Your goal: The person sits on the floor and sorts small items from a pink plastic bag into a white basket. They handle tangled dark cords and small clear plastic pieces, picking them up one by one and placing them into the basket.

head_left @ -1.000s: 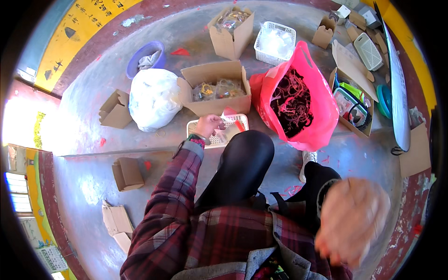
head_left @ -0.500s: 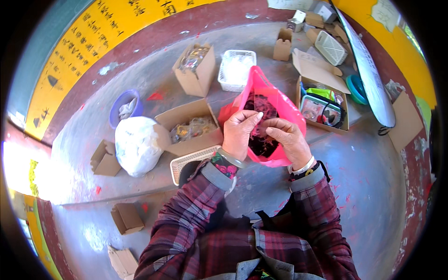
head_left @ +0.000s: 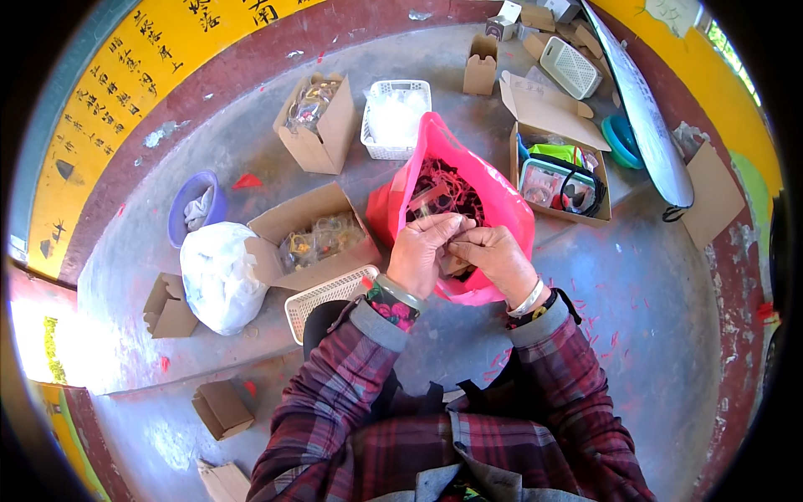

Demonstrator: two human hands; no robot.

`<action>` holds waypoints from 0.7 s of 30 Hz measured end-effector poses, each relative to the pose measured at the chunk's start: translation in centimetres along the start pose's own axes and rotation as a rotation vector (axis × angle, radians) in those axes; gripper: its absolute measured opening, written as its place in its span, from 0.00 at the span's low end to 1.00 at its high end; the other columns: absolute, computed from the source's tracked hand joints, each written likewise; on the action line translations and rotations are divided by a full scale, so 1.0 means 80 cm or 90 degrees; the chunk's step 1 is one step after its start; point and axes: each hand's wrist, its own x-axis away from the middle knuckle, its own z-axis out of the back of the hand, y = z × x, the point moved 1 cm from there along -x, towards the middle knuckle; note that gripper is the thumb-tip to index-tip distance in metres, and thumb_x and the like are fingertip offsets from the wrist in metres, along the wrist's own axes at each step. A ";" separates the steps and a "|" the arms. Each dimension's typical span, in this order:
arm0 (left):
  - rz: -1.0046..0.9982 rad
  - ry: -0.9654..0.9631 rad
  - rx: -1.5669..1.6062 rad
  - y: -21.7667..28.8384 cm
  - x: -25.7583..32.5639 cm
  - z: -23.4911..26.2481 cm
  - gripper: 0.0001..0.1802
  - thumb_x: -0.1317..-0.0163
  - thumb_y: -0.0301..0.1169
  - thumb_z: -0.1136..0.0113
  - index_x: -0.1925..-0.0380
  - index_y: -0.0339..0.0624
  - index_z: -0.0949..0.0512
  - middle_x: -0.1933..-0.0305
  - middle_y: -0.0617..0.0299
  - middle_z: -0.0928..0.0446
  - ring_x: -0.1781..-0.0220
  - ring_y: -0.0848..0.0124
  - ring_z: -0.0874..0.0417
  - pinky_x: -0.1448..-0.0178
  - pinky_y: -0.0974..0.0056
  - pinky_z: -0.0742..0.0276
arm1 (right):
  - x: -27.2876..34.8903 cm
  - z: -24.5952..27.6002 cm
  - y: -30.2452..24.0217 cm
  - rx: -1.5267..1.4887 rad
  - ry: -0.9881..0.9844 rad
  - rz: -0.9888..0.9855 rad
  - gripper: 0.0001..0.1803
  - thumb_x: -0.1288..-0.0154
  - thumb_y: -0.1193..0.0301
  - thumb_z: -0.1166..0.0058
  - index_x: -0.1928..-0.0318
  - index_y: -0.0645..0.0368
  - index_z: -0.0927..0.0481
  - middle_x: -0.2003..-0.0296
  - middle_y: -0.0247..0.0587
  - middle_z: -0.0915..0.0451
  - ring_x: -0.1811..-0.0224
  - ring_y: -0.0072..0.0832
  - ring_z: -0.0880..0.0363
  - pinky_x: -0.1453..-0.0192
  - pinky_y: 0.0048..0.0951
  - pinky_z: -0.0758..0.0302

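Spreading beneath everything, a scuffed grey floor with red scraps runs up to a curved wall painted yellow above a dark red band. Along its left part sit a purple basin, a bulging white plastic bag and a cardboard box of clear-wrapped items, with a low cream basket just in front. Farther back stand a taller carton and a white basket; to the right, an open carton lies near a teal basin. Both forearms, in plaid sleeves with grey cuffs, reach forward from the lower edge and angle inward. The left hand and right hand meet over the near side of a bright pink bag holding dark and pink strands. Thumb and forefinger of each hand are pinched together, the tips close to each other, on a small clear plastic piece above the bag's mouth; its exact shape is unclear.
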 end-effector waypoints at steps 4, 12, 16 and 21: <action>-0.075 0.067 -0.015 0.010 -0.003 0.018 0.10 0.40 0.31 0.44 0.65 0.35 0.23 0.63 0.55 0.21 0.58 0.67 0.20 0.54 0.65 0.25 | 0.002 0.003 0.007 0.029 -0.044 -0.073 0.08 0.40 0.76 0.49 0.69 0.71 0.21 0.77 0.41 0.21 0.76 0.22 0.22 0.67 0.21 0.24; -0.301 0.178 0.077 0.050 -0.003 0.053 0.11 0.38 0.36 0.46 0.68 0.38 0.25 0.69 0.58 0.22 0.58 0.66 0.21 0.53 0.64 0.29 | 0.010 0.022 0.010 0.030 0.019 -0.079 0.10 0.37 0.72 0.50 0.69 0.68 0.21 0.78 0.41 0.20 0.78 0.24 0.22 0.71 0.21 0.26; -0.186 0.161 -0.118 0.012 -0.004 0.031 0.12 0.38 0.35 0.46 0.60 0.39 0.24 0.61 0.61 0.20 0.58 0.76 0.23 0.55 0.70 0.32 | 0.009 0.018 0.002 -0.048 0.074 -0.041 0.13 0.36 0.67 0.51 0.69 0.65 0.21 0.77 0.40 0.20 0.77 0.23 0.22 0.70 0.21 0.26; -0.158 0.051 -0.149 -0.003 0.004 0.004 0.11 0.38 0.34 0.45 0.59 0.39 0.24 0.59 0.63 0.21 0.57 0.77 0.23 0.61 0.74 0.35 | 0.005 0.015 0.015 -0.072 0.084 -0.026 0.13 0.36 0.67 0.49 0.66 0.67 0.21 0.75 0.41 0.19 0.75 0.22 0.21 0.69 0.20 0.26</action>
